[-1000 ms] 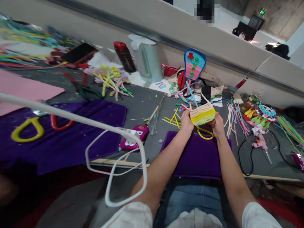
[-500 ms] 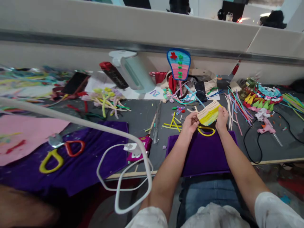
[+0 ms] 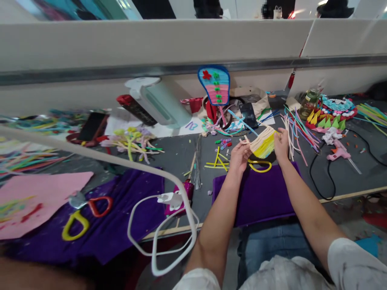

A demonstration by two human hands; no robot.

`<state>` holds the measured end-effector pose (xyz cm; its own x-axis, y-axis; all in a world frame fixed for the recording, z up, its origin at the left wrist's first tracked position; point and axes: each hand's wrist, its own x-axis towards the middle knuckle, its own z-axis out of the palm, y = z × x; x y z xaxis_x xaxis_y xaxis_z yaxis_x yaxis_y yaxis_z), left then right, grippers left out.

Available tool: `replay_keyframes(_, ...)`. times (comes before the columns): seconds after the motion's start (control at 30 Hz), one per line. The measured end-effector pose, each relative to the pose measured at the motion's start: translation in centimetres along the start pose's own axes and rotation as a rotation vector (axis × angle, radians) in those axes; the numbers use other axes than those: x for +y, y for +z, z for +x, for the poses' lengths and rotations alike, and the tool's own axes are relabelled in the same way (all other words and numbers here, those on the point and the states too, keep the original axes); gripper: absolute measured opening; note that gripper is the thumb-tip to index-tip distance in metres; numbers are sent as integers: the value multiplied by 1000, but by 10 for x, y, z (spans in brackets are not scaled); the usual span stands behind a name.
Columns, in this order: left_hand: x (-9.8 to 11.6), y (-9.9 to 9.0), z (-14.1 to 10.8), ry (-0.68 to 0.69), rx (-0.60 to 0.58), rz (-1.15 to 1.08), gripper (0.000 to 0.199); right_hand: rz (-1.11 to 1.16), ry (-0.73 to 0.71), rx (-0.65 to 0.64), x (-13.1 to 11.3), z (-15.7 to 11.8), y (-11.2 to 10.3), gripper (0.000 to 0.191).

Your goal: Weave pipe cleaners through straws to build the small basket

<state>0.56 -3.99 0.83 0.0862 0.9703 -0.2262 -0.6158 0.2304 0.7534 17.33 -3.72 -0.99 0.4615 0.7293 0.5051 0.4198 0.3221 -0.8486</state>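
Between my two hands is a small panel of cream and yellow pipe cleaners (image 3: 263,143), laid side by side with a little pale blue at its lower edge. My left hand (image 3: 240,156) pinches its left end, where loose cream ends stick out. At the right end, my right hand (image 3: 281,144) has its fingers closed on the panel's edge. Just below the panel lie scissors with a yellow handle (image 3: 260,166), their blades hidden. A folded purple cloth (image 3: 260,195) rests under my forearms. Cut yellow pipe cleaners (image 3: 218,160) lie left of my left hand.
A pink glue gun (image 3: 340,151) with a black cord lies at right. Loose pipe cleaners (image 3: 298,139) spread beside my right hand. Behind stand a blue and pink fan-shaped craft (image 3: 214,86) and a pale kettle-like container (image 3: 166,102). A white cable (image 3: 121,157) loops across the left foreground.
The camera view has tilted and shifted slightly. Both hands still hold the pipe cleaner panel, and my right fingers sit a little higher along its edge.
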Motion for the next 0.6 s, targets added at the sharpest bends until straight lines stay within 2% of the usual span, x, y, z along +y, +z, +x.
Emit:
replay_keyframes(0.07, 0, -2, 1, 2, 2, 16, 32, -204, -117, 41, -8, -3, -2, 33)
replay_keyframes(0.17, -2, -6, 4, 9, 15, 66, 30, -392, -339, -184, -22, -11, 0, 19)
replay_keyframes(0.23, -3, -8, 5, 20, 15, 90, 30, -435, -425, -299, -27, -15, 2, 16)
replay_keyframes(0.6, -8, -18, 13, 115, 30, 129, 34, -537, -567, -513, -32, -16, 1, 20)
